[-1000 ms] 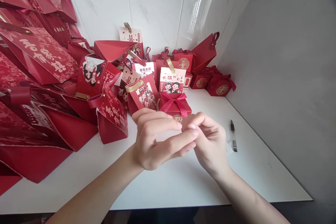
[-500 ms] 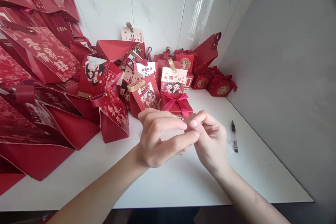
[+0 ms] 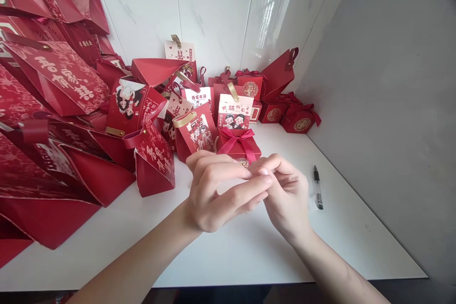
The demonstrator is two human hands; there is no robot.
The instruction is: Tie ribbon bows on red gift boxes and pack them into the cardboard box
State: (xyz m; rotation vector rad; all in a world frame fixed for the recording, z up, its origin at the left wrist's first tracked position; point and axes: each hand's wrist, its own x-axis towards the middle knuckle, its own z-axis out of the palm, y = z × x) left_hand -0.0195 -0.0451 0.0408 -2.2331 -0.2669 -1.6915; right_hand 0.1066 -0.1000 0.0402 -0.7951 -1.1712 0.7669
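My left hand [image 3: 217, 194] and my right hand [image 3: 287, 194] meet fingertip to fingertip above the white table [image 3: 249, 247]. Both have their fingers curled into a pinch where they touch. Whatever sits between the fingertips is too small or hidden to name. Just behind the hands stands a small red gift box with a red ribbon bow [image 3: 238, 145]. A red paper bag with white lettering [image 3: 154, 161] lies to the left of my left hand.
A large heap of red gift bags [image 3: 53, 118] fills the left side. Several small red and white gift boxes [image 3: 235, 109] stand along the tiled wall. A black pen [image 3: 318, 189] lies right of my hands near a grey wall [image 3: 392, 104].
The hands stay joined at the fingertips with only small finger shifts. The view has drifted slightly, nothing else moved.
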